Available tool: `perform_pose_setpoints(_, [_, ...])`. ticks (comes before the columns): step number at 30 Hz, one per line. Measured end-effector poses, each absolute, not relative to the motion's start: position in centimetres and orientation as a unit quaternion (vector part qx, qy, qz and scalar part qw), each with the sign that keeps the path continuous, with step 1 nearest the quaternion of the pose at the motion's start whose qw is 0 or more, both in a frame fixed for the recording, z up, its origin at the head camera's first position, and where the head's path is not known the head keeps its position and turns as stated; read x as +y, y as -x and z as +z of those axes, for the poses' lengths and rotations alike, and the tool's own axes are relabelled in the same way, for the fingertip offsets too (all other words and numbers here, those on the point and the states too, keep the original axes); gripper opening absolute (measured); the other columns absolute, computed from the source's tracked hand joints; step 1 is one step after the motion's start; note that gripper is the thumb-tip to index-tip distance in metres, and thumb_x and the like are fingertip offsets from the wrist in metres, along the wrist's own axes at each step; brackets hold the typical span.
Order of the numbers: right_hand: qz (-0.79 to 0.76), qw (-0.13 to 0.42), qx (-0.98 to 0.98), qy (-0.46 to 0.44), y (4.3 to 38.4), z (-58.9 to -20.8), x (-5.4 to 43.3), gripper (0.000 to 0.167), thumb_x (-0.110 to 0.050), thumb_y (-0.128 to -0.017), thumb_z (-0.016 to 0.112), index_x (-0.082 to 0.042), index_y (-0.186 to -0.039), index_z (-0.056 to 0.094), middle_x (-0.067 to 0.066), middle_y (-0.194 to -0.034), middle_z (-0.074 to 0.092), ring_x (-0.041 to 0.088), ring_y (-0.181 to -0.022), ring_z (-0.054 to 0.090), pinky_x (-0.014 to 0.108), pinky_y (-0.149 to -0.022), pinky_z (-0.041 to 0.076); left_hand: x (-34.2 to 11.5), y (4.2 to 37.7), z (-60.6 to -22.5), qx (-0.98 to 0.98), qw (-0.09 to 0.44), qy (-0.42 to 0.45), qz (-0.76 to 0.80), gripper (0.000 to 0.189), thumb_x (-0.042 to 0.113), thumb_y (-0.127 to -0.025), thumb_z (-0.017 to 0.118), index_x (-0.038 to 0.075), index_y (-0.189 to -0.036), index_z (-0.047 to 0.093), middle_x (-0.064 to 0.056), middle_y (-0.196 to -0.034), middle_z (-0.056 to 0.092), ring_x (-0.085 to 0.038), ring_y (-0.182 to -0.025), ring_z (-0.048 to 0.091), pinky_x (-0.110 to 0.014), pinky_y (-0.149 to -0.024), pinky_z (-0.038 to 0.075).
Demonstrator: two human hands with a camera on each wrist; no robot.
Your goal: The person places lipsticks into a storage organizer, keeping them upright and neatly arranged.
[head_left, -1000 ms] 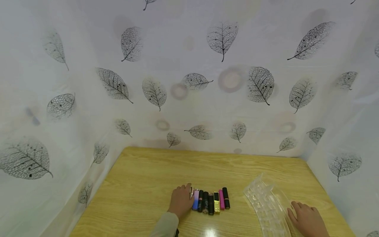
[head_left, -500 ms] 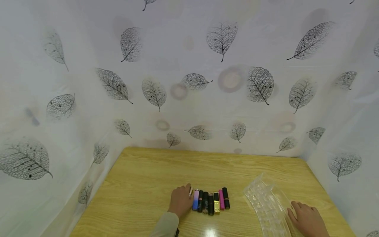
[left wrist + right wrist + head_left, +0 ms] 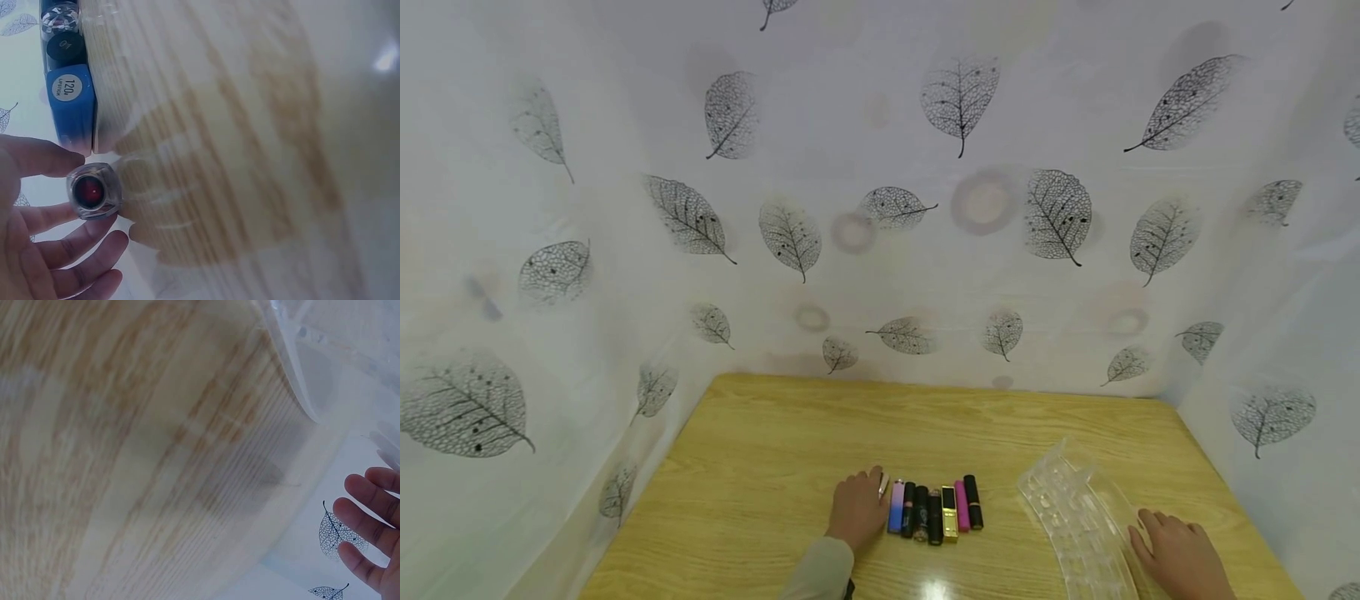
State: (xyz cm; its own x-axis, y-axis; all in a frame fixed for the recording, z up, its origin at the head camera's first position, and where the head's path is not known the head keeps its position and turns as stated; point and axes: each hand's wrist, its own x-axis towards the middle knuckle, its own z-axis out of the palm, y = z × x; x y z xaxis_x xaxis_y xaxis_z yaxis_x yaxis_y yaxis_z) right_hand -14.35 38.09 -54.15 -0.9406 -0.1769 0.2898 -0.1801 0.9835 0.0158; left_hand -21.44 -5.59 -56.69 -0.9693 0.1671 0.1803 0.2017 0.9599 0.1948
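Note:
My left hand (image 3: 856,508) is at the left end of a row of lipsticks on the wooden table. Thumb and fingers pinch a lipstick in a clear, squarish case (image 3: 94,191), its dark red end facing the left wrist camera. Right beside it lies a blue-and-lilac lipstick (image 3: 896,508) with a round label. The row runs on through several black tubes, a black-and-gold lipstick (image 3: 950,515), a pink tube (image 3: 962,505) and a black one with a gold band (image 3: 973,502). My right hand (image 3: 1182,552), fingers relaxed, is by the right side of a clear plastic organizer (image 3: 1078,525).
The organizer has many small compartments and stands right of the lipsticks, its near end cut off by the head view. White leaf-print sheeting (image 3: 880,275) walls the table (image 3: 790,433) at the back and both sides.
The clear-cased lipstick in my left hand has shifted slightly left and tilted, with a small gap now beside the blue-and-lilac one. My right hand and the organizer have stayed put.

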Motion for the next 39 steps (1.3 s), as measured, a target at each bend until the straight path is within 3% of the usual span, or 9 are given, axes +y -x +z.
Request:
perform_pose_setpoints(13, [-0.011,0.135,-0.987,-0.091,14.53,-54.32,38.18,0.024,-0.018,-0.073,0.074,-0.001,-0.087,0.064,0.007,-0.070,0.064,0.021,-0.057,0.058,0.044,-0.052,0.047,-5.58,21.34,-56.67,-0.985,0.079,0.083,-0.127,0.034,0.022,-0.077,0.069,0.007,-0.107,0.061,-0.011,-0.080,0.063,-0.027,-0.070,0.059,-0.042,-0.062,0.048])
perform_pose_setpoints(20, [-0.030,0.166,-0.981,-0.101,14.41,-54.18,38.16,0.023,-0.017,-0.068,0.076,-0.004,-0.083,0.064,0.005,-0.065,0.056,0.018,-0.054,0.050,0.036,-0.046,0.040,-5.44,20.96,-56.24,-0.986,0.085,0.083,-0.113,0.034,0.023,-0.079,0.069,0.008,-0.108,0.062,-0.009,-0.076,0.062,-0.024,-0.066,0.058,-0.039,-0.057,0.047])
perform_pose_setpoints(34, [-0.023,0.200,-0.973,-0.110,14.46,-54.53,38.25,0.025,-0.015,-0.067,0.074,-0.002,-0.085,0.062,0.009,-0.069,0.058,0.024,-0.059,0.054,0.041,-0.048,0.042,-5.76,21.24,-56.54,-0.986,0.094,0.080,-0.113,0.021,0.024,-0.079,0.071,0.007,-0.085,0.060,-0.006,-0.068,0.057,-0.020,-0.061,0.054,-0.036,-0.054,0.045])
perform_pose_setpoints(39, [-0.024,0.221,-0.968,-0.119,14.33,-54.75,38.24,0.022,-0.014,-0.068,0.072,-0.002,-0.083,0.061,0.008,-0.067,0.056,0.023,-0.057,0.053,0.041,-0.047,0.041,-5.81,21.23,-56.59,-0.986,0.092,0.074,-0.121,0.025,0.024,-0.079,0.071,0.003,-0.087,0.060,-0.008,-0.069,0.058,-0.022,-0.061,0.055,-0.038,-0.054,0.046])
